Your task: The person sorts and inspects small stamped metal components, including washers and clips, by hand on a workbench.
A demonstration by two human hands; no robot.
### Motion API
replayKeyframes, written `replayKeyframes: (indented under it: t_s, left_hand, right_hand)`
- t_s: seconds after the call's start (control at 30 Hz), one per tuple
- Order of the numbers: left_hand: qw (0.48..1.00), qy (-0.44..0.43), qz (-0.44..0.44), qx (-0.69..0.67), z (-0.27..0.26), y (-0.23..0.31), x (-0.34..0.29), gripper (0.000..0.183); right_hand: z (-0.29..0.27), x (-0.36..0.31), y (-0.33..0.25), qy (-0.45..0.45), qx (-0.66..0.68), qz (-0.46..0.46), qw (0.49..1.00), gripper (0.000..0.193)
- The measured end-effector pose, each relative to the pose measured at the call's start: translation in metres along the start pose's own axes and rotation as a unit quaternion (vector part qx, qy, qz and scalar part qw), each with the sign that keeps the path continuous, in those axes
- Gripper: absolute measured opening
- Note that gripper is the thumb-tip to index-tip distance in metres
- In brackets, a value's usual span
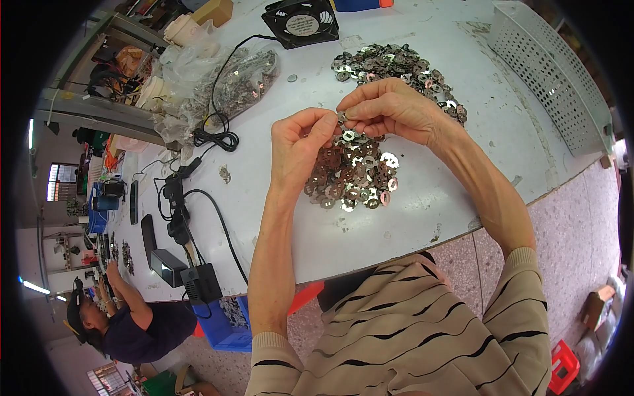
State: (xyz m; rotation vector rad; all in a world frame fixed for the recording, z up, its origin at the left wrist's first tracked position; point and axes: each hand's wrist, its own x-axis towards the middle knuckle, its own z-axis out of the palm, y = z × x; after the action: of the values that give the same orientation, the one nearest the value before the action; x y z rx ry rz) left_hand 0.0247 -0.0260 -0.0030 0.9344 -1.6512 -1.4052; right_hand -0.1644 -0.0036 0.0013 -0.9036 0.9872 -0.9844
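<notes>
My left hand (298, 140) and my right hand (395, 111) meet over the table, fingers pinched around a small round metal piece (341, 117). Both thumbs and forefingers cover part of it. Right below them spreads a pile of flat, slotted metal discs (356, 177), some shiny, some brownish. Behind my right hand lies a second pile of dark, thicker metal pieces (396, 65); their exact kind is too small to make out. One lone disc (292, 78) rests apart, to the left of that far pile.
A black fan (302, 25) stands at the back, its cable running left. Clear plastic bags of metal parts (241, 82) lie left, near black adapters and cords (175, 204). A white perforated basket (555, 72) is at right. Another person (135, 320) works at far left beside a blue crate (224, 333).
</notes>
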Motion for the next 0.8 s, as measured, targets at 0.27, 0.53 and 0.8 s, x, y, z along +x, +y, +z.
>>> replayKeyframes:
  t_s: [0.27,0.53,0.8]
  left_hand:
    - [0.998,0.007,0.018,0.054,-0.011,-0.002,0.002,0.013]
    - [0.953,0.041,0.052,0.295,-0.023,0.001,0.002,0.010]
    - [0.936,0.003,0.081,0.341,-0.022,0.002,0.002,0.010]
  right_hand:
    - [-0.009,0.003,-0.002,0.063,-0.351,-0.202,0.912,0.021]
    - [-0.037,0.002,-0.008,0.201,-0.541,-0.176,0.798,0.021]
    - [-0.028,0.006,0.007,0.200,-0.650,-0.148,0.718,0.014]
